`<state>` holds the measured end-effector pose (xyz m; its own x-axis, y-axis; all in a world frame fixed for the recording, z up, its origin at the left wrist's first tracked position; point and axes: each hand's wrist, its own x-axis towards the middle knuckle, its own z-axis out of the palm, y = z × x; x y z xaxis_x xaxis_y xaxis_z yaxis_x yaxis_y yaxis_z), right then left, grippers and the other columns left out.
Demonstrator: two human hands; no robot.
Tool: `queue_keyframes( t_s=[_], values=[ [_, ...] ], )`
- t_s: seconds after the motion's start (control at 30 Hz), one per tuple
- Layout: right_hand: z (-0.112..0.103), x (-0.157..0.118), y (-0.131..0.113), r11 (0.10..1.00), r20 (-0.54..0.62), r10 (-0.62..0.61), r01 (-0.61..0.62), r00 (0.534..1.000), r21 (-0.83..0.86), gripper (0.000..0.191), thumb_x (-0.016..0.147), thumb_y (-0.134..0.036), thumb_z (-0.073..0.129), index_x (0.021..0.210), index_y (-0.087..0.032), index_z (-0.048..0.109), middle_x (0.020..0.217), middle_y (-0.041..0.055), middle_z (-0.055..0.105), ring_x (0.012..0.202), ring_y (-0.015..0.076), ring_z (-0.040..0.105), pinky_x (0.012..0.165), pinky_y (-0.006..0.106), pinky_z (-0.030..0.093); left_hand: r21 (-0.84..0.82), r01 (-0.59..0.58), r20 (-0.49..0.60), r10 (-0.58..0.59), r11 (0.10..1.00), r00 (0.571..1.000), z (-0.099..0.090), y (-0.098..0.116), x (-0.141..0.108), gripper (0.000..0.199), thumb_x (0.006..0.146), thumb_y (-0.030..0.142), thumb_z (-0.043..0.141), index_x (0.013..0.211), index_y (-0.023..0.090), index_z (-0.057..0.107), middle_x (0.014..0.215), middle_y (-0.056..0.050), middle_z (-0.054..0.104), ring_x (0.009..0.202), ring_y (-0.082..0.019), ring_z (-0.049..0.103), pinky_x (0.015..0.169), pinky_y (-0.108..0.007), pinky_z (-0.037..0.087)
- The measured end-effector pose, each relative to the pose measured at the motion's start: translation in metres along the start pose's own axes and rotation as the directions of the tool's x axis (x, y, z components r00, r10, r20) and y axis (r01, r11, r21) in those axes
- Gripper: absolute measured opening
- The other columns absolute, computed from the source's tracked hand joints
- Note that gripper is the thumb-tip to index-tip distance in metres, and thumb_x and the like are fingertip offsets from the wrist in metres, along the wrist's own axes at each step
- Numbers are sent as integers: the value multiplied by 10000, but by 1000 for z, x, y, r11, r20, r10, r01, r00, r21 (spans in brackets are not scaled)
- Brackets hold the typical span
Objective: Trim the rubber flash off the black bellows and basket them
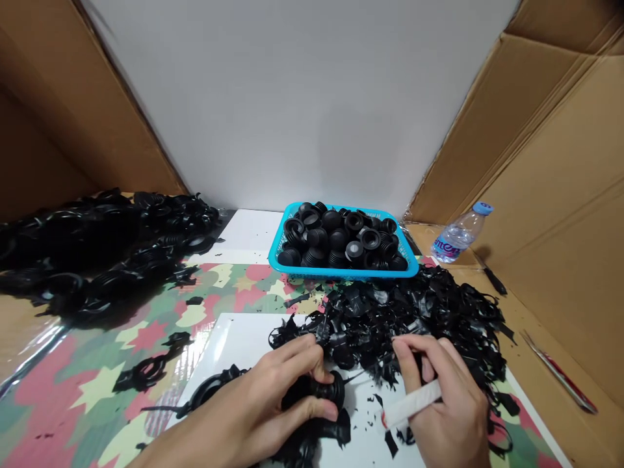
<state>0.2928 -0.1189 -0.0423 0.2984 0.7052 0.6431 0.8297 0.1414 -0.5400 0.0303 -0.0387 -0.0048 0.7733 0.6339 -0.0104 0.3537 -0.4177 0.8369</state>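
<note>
Black scraps [458, 312] crowd the white board [234, 335] around the left hand [275, 383], which pinches a round black part [337, 390]; the right hand [453, 406] curls around a white item [414, 404]. Beyond the scraps stand a blue basket [275, 252] of black parts and a bottle [452, 239].

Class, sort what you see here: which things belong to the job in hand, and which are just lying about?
Seemingly part of the job:
black piece, in the left hand
white stick, in the right hand
blue basket of ribbed parts
black scraps
dark pile at far left

Apparently just lying about:
bottle
red-and-silver tool
black-handled tool
</note>
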Motion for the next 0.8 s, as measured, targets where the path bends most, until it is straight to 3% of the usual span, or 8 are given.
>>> queue_keyframes(
  t_s=[0.13, 0.23, 0.43, 0.57, 0.7, 0.8],
  values=[
    [0, 0, -10, 979, 96, -205, 203, 974, 22, 115, 1064, -162, 638, 1007, -247, 690, 825, 22, 736, 739, 203, 639, 671, 313, 497, -6, -7, -18, 6, 1000, 1000, -3, 4, -1, 171, 1089, 410, 740, 1193, 282, 696, 1174, -41, 741, 1070, -230, 744, 918, -260, 596],
    [-3, 5, -14, 956, 124, -293, 287, 948, 63, 174, 1020, -91, 597, 1040, -234, 694, 896, 39, 755, 803, 212, 666, 710, 324, 527, 20, -39, -20, 39, 999, 999, -1, 4, -2, 183, 1084, 417, 740, 1229, 308, 711, 1183, -50, 760, 1085, -248, 761, 933, -278, 618],
    [-1, 47, -16, 940, 187, -338, 340, 922, 22, 81, 1091, -205, 605, 1108, -233, 680, 977, 58, 748, 856, 241, 694, 725, 359, 546, 57, -21, -53, 24, 998, 998, 0, 7, 0, 194, 1066, 439, 756, 1191, 296, 720, 1170, -54, 766, 1060, -260, 770, 940, -301, 617],
    [29, 104, -24, 925, 333, -356, 381, 873, -10, 129, 1104, -228, 611, 1207, -234, 687, 1103, 63, 748, 995, 261, 724, 817, 384, 595, 59, 15, -63, -11, 998, 998, -2, 12, 0, 224, 1039, 467, 782, 1155, 280, 741, 1161, -57, 771, 1026, -268, 770, 905, -311, 616],
    [74, 144, -35, 910, 320, -379, 413, 868, -43, 177, 1074, -230, 681, 1247, -201, 708, 1187, 101, 716, 1087, 288, 719, 842, 398, 615, 92, 14, -90, -6, 996, 996, -4, 11, -2, 250, 1019, 488, 812, 1144, 281, 749, 1127, -41, 759, 1001, -250, 756, 892, -284, 601],
    [101, 151, -40, 915, 303, -363, 398, 881, -60, 165, 1075, -330, 720, 1149, -182, 726, 1125, 113, 706, 1057, 304, 713, 809, 409, 619, 132, -73, -90, 85, 989, 992, 3, -10, 3, 334, 1035, 590, 758, 1169, 285, 735, 1140, -53, 757, 1006, -245, 747, 900, -275, 596]
  ],
)
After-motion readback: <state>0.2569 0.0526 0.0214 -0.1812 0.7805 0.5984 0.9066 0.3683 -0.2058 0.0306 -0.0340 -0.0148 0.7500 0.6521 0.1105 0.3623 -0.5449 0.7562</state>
